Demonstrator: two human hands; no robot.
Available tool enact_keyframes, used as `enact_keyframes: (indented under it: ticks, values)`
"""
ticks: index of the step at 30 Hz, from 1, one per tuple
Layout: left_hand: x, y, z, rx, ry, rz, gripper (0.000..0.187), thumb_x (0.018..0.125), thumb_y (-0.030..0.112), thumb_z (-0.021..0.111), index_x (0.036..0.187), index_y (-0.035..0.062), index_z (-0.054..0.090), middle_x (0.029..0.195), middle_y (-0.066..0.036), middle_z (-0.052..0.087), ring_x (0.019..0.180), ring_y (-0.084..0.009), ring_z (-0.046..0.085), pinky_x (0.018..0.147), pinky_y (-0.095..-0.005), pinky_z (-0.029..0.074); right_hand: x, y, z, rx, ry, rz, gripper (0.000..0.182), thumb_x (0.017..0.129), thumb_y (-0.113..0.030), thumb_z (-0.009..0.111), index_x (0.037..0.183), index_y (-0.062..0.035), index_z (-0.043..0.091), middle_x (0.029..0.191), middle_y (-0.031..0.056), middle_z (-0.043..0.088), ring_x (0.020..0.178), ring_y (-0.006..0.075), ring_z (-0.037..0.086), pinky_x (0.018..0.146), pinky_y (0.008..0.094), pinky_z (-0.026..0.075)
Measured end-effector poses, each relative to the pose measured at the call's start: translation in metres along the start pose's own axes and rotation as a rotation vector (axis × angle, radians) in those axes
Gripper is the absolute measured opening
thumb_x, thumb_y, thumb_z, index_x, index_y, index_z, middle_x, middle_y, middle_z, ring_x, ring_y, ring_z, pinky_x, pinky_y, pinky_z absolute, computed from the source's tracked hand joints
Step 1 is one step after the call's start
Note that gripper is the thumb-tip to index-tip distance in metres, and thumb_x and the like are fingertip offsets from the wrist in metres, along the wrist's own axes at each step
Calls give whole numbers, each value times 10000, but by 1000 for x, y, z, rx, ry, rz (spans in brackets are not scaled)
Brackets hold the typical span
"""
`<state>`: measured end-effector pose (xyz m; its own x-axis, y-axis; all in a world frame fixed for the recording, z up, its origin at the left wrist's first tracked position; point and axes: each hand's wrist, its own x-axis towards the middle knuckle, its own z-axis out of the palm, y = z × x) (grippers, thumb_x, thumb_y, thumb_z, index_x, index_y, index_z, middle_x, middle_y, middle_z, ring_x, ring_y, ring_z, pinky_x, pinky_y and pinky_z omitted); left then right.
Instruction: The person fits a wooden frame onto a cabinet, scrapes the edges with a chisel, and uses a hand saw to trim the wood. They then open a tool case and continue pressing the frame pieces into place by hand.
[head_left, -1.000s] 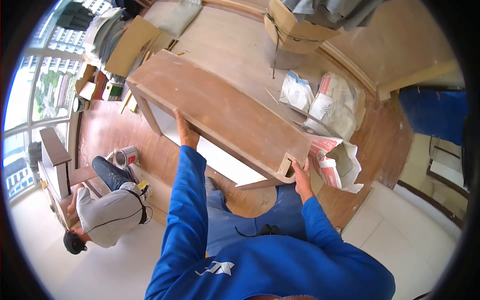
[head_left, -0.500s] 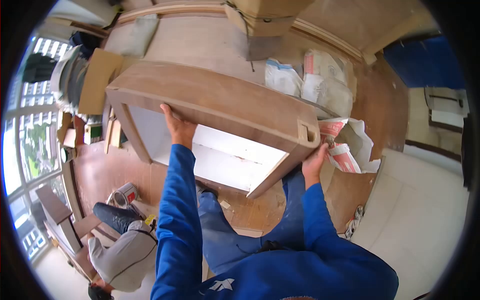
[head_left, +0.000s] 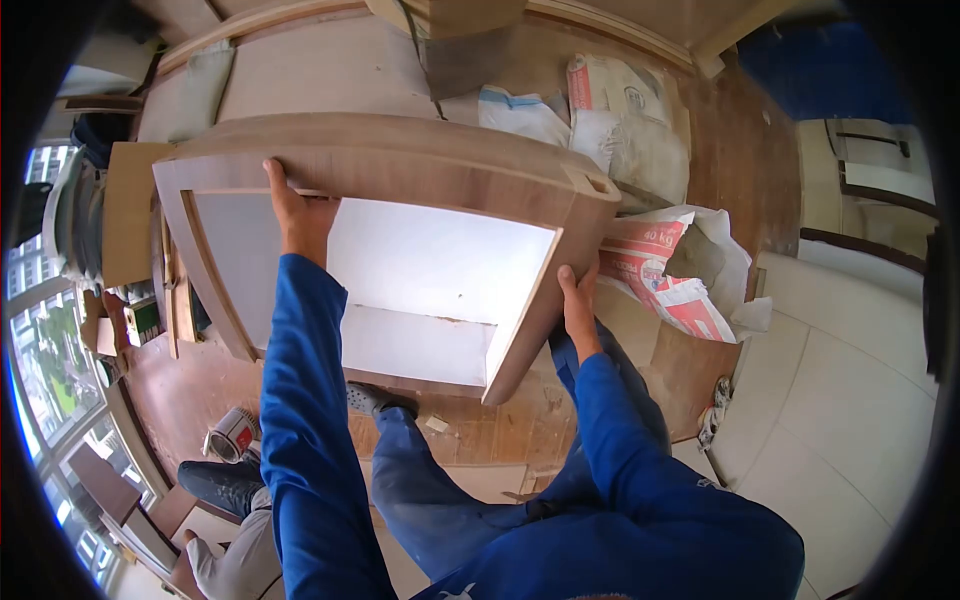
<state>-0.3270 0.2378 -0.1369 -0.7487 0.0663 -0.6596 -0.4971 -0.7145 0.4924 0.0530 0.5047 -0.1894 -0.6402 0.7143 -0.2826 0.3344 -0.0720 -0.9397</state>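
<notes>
Head view: the left hand [head_left: 306, 225] pinches the upper front rail of the cabinet [head_left: 430, 180], thumb on its face, fingers curled into the opening. The right hand [head_left: 578, 312] presses the right side panel; its hidden fingertips cannot be told. The cabinet, beyond the legs [head_left: 430, 480], now faces upward more, exposing its interior. Right of it: torn bag [head_left: 640, 268]; behind: sack [head_left: 648, 160].

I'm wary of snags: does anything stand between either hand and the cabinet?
Nothing visible does: the left hand holds the cabinet by its upper rail, the right hand by its right side. The torn bag lies near that side.
</notes>
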Motion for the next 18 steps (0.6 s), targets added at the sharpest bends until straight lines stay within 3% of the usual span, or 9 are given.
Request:
enact_keyframes:
  ticks: [1,10,18]
  values:
    - [7,-5,6,20,55,14,833,939,647,671,1553,192,342,1581,-150,371,1419,-364,415,1115,-564,442,9,-3,0,2,-18,71,1047,920,-518,734,1631,-19,149,1572,266,355,1430,355,391,1179,429,341]
    - [73,-34,26,137,4,24,827,958,645,640,1568,189,319,1603,-170,342,1447,-413,379,1148,-630,399,68,6,17,89,110,242,1024,869,-445,808,1609,-11,250,1517,239,453,1382,337,462,1144,415,390]
    - [139,-57,27,255,-35,19,805,988,620,610,1576,158,311,1626,-200,303,1474,-426,349,1161,-654,377,114,19,24,205,33,173,976,875,-392,813,1601,-12,284,1525,204,459,1371,296,480,1139,396,404]
